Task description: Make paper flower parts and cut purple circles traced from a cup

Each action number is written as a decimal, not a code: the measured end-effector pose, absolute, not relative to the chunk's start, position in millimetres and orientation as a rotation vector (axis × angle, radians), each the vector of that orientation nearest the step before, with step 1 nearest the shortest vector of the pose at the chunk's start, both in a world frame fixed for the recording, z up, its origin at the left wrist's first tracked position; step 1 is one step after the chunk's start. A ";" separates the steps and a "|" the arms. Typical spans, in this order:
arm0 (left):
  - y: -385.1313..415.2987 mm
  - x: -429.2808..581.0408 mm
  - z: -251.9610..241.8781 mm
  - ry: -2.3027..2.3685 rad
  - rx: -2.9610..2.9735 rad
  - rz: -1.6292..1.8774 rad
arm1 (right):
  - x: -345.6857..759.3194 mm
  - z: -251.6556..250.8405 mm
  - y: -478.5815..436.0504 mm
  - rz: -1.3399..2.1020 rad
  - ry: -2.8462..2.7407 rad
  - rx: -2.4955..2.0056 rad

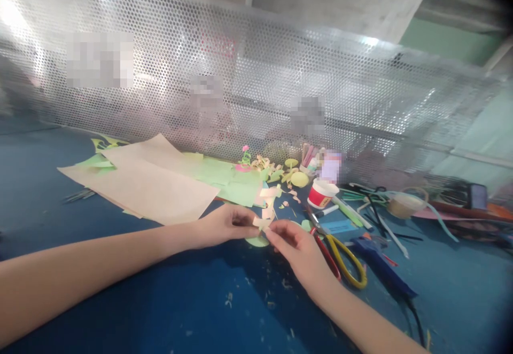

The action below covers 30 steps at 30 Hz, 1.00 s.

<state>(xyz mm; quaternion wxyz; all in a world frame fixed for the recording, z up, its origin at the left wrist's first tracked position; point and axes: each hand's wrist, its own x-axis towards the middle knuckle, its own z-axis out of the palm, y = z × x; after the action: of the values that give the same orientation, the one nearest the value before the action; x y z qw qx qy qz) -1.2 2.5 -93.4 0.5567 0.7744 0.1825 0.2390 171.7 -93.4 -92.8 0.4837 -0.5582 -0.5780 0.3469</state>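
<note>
Both of my hands meet over the blue table, pinching a small pale paper piece between the fingertips. My left hand grips it from the left with thumb and forefinger. From the right, my right hand closes on its other side. Just below the fingertips shows a light green paper piece; whether it is joined to the pale one I cannot tell. Scissors with one red and one yellow handle lie beside my right hand. Pale paper strips lie beyond my fingers.
Large cream sheets and green sheets spread at the left and back. A red-and-white paper cup, a dark blue corded tool and a tape roll stand or lie right. A perforated metal screen borders the table's back.
</note>
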 end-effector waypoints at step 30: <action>0.4 -2.2 -92.1 0.422 1.811 0.545 | 169.8 -88.1 -96.6 0.917 -1.374 -1.413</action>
<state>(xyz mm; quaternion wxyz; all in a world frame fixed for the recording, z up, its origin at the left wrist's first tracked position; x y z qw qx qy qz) -2.2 0.4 -92.1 0.5661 0.7704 0.1797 0.2318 169.8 -96.6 -88.1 0.4652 -0.5753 -0.5596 0.3735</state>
